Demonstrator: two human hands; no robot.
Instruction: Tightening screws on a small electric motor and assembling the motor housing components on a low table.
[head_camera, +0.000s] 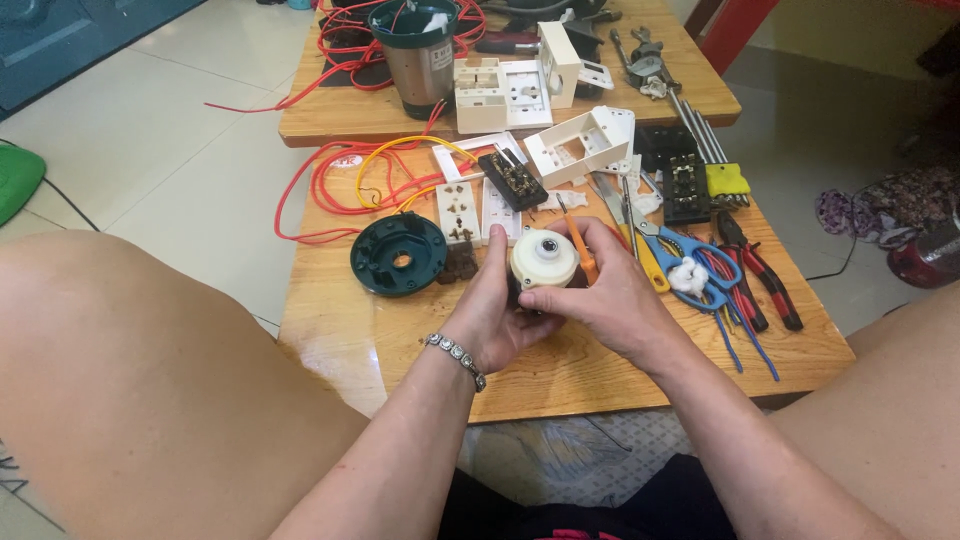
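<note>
Two low wooden tables (400, 345) are seen end to end between the person's bare knees, which fill the lower corners and cut off the near table's front corners. The far table (330, 120) is cut by the top edge of the view, so its rear clutter of red wire (345, 45) and tools is only partly made out. Bare tabletop lies along the near table's front and left margin; tiled floor (150, 150) is open to the left.

A dark green round base (398, 254) is laid flat just left of the hands, with white socket plates (458, 212) beside it. Blue-handled scissors (690, 265) and red-handled pliers (765, 280) are crowded along the right edge.

A cream round motor part (543, 258) is held above the near table's middle. The left hand (495, 310), a bracelet at its wrist, is wrapped around the part from below, its fingertips hidden behind it. The right hand (610, 295) is closed over the part's right side, thumb pressed beneath, and an orange-handled tool (580, 250) is gripped among its fingers; the tool's tip is hidden by the part.
</note>
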